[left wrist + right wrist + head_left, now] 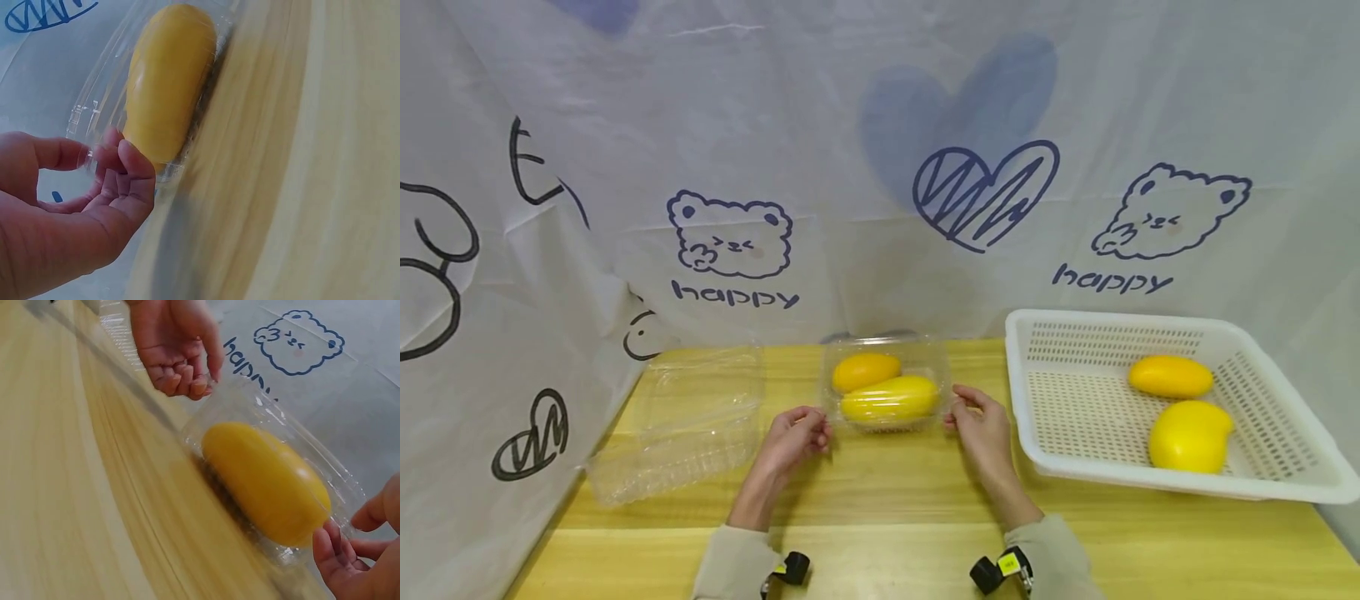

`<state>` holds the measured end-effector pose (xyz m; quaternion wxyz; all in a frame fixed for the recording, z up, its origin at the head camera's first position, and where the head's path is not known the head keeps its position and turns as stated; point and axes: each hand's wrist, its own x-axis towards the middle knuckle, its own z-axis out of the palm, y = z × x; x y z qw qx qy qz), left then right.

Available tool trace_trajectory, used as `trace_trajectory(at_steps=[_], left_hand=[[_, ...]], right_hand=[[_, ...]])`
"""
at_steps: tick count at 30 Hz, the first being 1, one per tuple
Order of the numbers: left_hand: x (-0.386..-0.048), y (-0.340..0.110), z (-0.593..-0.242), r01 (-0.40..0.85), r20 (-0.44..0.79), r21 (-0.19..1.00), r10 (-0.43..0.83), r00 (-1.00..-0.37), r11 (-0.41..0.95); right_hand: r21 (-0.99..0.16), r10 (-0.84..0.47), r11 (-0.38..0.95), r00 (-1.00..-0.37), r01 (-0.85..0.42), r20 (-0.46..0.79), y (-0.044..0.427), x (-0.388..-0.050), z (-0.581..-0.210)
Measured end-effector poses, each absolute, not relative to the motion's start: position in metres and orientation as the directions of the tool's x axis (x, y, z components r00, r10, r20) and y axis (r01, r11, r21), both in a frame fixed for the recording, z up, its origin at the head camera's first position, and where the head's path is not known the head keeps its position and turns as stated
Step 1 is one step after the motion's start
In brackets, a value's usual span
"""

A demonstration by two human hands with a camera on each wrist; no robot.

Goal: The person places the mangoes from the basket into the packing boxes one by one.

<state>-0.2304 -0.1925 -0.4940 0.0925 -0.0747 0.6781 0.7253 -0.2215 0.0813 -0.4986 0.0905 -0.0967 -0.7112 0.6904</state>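
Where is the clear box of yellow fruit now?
In the head view, the clear box sits centrally between left hand and right hand, left of the white basket.

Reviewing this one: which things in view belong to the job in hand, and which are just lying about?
In the job:
clear container
two yellow fruits inside it
left hand and right hand, pinching the container's edges

Apparently just lying about, untouched:
white basket at right
two more fruits in that basket
clear packaging at left
printed cloth behind
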Motion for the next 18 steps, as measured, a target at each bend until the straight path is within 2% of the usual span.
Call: trace_trajectory(at_steps=[4,8,13,18], left_hand=[[-0.231,-0.198,-0.497,-0.276,-0.260,0.954,0.131,-0.957,-0.120],[-0.231,-0.204,-0.500,-0.348,-0.284,0.921,0.310,-0.907,-0.175],[-0.229,-0.197,-0.505,-0.380,-0.283,0.920,0.505,-0.815,-0.098],[-0.225,-0.182,-0.508,-0.329,-0.261,0.944,0.563,-0.784,-0.020]], right_hand=[[-0.992,0.239,-0.124,-0.969,0.034,-0.063,0.081,-0.222,-0.498],[-0.970,0.207,-0.234,-0.971,0.069,-0.119,0.082,-0.224,-0.497],[-0.934,0.166,-0.331,-0.966,0.133,-0.196,0.082,-0.224,-0.496],[-0.931,0.156,-0.334,-0.966,0.144,-0.205,0.081,-0.223,-0.497]])
